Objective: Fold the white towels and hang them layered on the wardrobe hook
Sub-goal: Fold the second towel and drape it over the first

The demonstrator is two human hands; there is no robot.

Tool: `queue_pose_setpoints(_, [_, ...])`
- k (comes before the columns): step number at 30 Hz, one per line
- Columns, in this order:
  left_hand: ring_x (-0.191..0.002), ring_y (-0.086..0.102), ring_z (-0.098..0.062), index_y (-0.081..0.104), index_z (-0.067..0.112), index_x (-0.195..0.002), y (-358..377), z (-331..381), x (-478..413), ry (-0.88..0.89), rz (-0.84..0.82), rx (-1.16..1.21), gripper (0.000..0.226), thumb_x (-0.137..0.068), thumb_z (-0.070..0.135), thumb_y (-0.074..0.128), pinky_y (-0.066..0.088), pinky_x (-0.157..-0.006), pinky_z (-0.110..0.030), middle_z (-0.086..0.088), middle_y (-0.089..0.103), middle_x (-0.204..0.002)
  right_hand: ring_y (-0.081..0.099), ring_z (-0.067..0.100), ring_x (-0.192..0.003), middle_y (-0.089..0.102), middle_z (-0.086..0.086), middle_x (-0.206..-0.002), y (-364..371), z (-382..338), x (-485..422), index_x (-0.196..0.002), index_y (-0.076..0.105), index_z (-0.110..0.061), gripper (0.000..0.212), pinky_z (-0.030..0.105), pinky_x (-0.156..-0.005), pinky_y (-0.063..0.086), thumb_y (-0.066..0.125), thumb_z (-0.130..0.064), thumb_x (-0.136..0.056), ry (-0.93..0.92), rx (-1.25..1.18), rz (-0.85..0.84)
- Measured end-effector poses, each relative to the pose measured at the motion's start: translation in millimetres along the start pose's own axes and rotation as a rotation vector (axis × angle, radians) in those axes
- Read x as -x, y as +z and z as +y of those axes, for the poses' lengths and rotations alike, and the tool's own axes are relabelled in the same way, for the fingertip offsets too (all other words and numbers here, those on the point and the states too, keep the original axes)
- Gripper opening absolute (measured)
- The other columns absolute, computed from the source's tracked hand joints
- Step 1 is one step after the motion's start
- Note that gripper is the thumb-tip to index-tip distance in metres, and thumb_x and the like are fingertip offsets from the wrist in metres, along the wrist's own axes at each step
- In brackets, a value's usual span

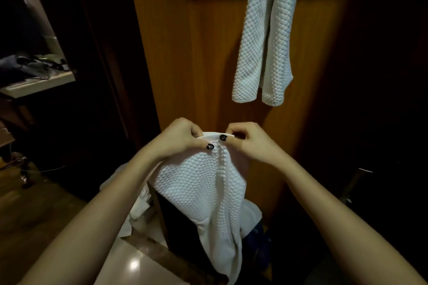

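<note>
White waffle-textured towel (pixel 201 183) held up mid-frame in front of the wardrobe panel (pixel 196 53), top hem bunched between both hands, the rest hanging down in folds. Left hand (pixel 183 139) pinches the hem's left end, thumb on top, fingers curled behind. Right hand (pixel 250 141) pinches the hem's right end the same way. Hands close together, not touching. Thumbnails are dark with a pale mark, too small to read. Second white towel (pixel 264 37) hangs doubled at upper right against the wardrobe; hook itself not clearly visible. Loose white cloth pile (pixel 141 206) lower left beside a dark box (pixel 171 215). Glossy floor tile (pixel 129 259) below. Cluttered shelf (pixel 39 83) far left.
</note>
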State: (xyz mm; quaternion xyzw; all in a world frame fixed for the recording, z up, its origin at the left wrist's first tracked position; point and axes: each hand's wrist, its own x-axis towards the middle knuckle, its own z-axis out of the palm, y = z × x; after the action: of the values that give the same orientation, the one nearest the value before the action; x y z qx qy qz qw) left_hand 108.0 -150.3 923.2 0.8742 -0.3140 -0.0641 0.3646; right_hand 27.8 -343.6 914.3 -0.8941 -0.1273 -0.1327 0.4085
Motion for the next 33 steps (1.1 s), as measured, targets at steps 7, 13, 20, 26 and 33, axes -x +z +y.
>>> queue_pose_setpoints(7, [-0.053, 0.05, -0.001, 0.064, 0.015, -0.055, 18, 1, -10, 0.086, 0.302, 0.022, 0.033, -0.073, 0.034, 0.083, 0.037, -0.052, -0.024, 0.007, 0.06, -0.053, 0.041, 0.001, -0.056, 0.052, -0.005, -0.062, -13, 14, 11, -0.073, 0.063, -0.007, 0.031, 0.023, -0.057, 0.031, 0.064, -0.029, -0.094, 0.173, 0.048, 0.062])
queue_pose_setpoints(13, [-0.059, 0.046, -0.01, 0.059, 0.016, -0.056, 12, -5, -12, 0.124, 0.313, 0.215, 0.034, -0.074, 0.035, 0.08, 0.033, -0.06, -0.034, 0.007, 0.05, -0.054, 0.06, 0.007, -0.068, 0.066, 0.004, -0.075, -30, 35, 29, -0.081, 0.073, -0.012, 0.016, 0.019, -0.067, 0.051, 0.068, 0.003, -0.086, 0.259, -0.328, 0.202])
queue_pose_setpoints(20, [-0.066, 0.049, -0.013, 0.067, 0.014, -0.064, -2, 5, 0, 0.199, 0.187, 0.16, 0.025, -0.079, 0.03, 0.08, 0.033, -0.065, -0.033, -0.016, 0.061, -0.068, 0.056, 0.004, -0.062, 0.066, -0.002, -0.072, -11, 31, 24, -0.083, 0.073, -0.017, 0.027, 0.017, -0.061, 0.046, 0.064, 0.008, -0.086, 0.152, -0.424, 0.372])
queue_pose_setpoints(26, [-0.101, 0.064, -0.029, 0.063, -0.001, -0.08, -13, 16, 15, 0.219, -0.066, 0.133, 0.022, -0.089, 0.018, 0.068, 0.05, -0.086, -0.044, -0.014, 0.07, -0.102, 0.065, 0.004, -0.09, 0.07, -0.009, -0.094, 2, 19, 13, -0.091, 0.072, -0.021, 0.032, 0.026, -0.085, 0.051, 0.057, 0.007, -0.092, 0.104, -0.392, 0.25])
queue_pose_setpoints(33, [-0.097, 0.065, -0.015, 0.058, -0.003, -0.08, -11, 11, 16, 0.215, 0.014, 0.14, 0.028, -0.092, 0.021, 0.066, 0.049, -0.082, -0.038, -0.008, 0.071, -0.1, 0.065, -0.001, -0.08, 0.073, -0.014, -0.082, 1, 8, 17, -0.092, 0.072, -0.023, 0.021, 0.017, -0.074, 0.049, 0.056, -0.012, -0.098, 0.018, -0.407, 0.09])
